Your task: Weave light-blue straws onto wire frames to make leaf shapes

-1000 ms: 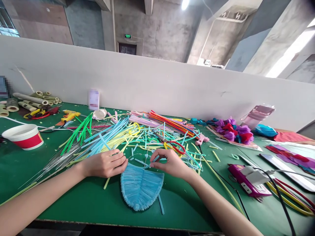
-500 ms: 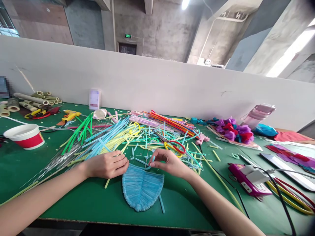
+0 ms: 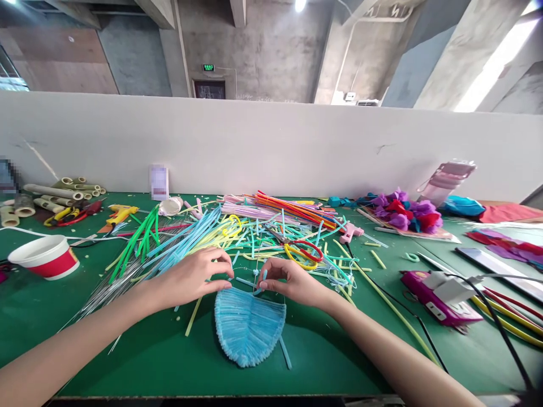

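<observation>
A light-blue leaf-shaped piece of pipe cleaners (image 3: 249, 328) lies on the green table with its rounded tip toward me. My left hand (image 3: 195, 280) is at its upper left corner, thumb and fingers apart; the thumb lies at or just over that corner. Above the leaf's top edge, my right hand (image 3: 288, 282) pinches a short bent piece of blue pipe cleaner (image 3: 264, 276) between thumb and index finger. Thin wire shows between the hands. A loose blue strip (image 3: 285, 353) lies by the leaf's right side.
Behind my hands is a heap of coloured pipe cleaners (image 3: 203, 226) with red-and-yellow scissors (image 3: 303, 254). A paper cup (image 3: 44, 257) and yellow glue gun (image 3: 122, 213) stand left. On the right are a pink glue gun (image 3: 351, 232), a magenta power strip (image 3: 441, 299) with cables, and fabric petals (image 3: 407, 213).
My left thumb and fingers have spread apart from their closed pose beside the leaf. My right hand keeps its pinch in nearly the same place. The camera view has shifted slightly.
</observation>
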A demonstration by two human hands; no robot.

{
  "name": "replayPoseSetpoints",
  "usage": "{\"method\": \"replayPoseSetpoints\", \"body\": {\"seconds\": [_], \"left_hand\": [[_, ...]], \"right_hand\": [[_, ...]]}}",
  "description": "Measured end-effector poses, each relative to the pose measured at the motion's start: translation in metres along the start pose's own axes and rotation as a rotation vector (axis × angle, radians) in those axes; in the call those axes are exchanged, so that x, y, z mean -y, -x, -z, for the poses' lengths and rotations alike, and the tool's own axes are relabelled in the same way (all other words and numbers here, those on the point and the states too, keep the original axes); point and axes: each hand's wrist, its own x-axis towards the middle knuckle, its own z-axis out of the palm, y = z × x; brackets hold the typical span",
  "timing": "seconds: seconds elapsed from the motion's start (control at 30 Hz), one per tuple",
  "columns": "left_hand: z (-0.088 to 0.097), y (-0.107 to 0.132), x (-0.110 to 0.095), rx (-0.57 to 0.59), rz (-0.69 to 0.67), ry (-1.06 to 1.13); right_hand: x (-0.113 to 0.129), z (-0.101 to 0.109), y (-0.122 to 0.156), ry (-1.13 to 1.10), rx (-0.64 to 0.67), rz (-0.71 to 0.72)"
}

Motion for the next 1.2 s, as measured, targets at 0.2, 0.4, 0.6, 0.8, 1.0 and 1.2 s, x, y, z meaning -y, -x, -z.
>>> {"method": "replayPoseSetpoints", "body": {"seconds": [0.2,0.4,0.6,0.8,1.0,1.2], "left_hand": [[-0.038,-0.018,-0.017,-0.029,0.059,0.075],[-0.058,-0.014,-0.017,-0.103,0.081,0.085],[-0.056,-0.011,-0.014,-0.068,-0.009,0.074],[-0.048,-0.005,-0.022,-0.072,-0.139,-0.09],[-0.049,-0.001,-0.024,-0.058,-0.124,-0.085],[-0.041,-0.002,-0.002,-0.121,0.037,0.047]], "right_hand": [[-0.001,-0.004,0.0,0.013,-0.053,0.042],[0.001,-0.01,-0.005,-0.001,-0.135,-0.009],[0.002,-0.015,-0.011,-0.058,-0.183,-0.07],[0.0,-0.02,-0.019,-0.056,-0.208,-0.089],[0.001,-0.024,-0.024,0.006,-0.208,-0.072],[0.008,-0.016,-0.014,0.207,-0.177,0.013]]}}
